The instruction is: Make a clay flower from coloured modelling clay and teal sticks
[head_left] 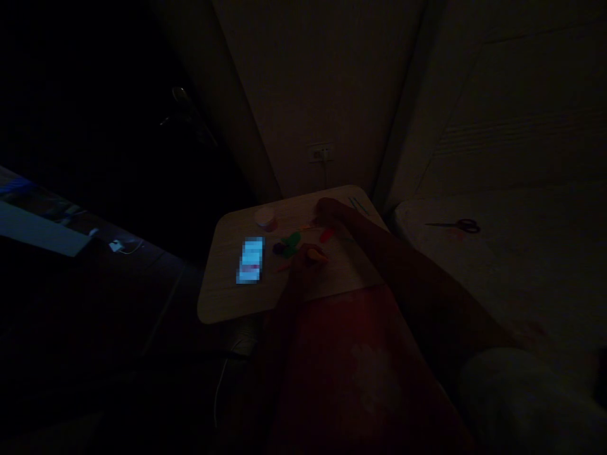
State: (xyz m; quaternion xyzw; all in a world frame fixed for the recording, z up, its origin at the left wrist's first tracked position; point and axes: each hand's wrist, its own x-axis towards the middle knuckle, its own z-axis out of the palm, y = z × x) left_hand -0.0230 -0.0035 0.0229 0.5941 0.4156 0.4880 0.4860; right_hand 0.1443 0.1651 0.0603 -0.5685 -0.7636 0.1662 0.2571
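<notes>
The picture is very dark. My left hand (303, 260) is low over the small wooden table (218, 297), its fingers closed around an orange piece (317, 255) of what looks like soft modelling material. Beyond it, my right hand (326, 211) rests at the far side, fingers curled; a thin yellow-orange strip (305, 227) lies by its fingertips, and I cannot make out whether they grip it. Between and beside the hands are green pieces (293, 240), a dark purple lump (278, 248) and a red piece (327, 235).
A lit phone (251, 260) lies on the left of the table, with a pale round tub (266, 218) behind it. Thin sticks (359, 205) are at the far right corner. Scissors (459, 225) lie on the pale surface at right. A wall socket (321, 153) holds a plug.
</notes>
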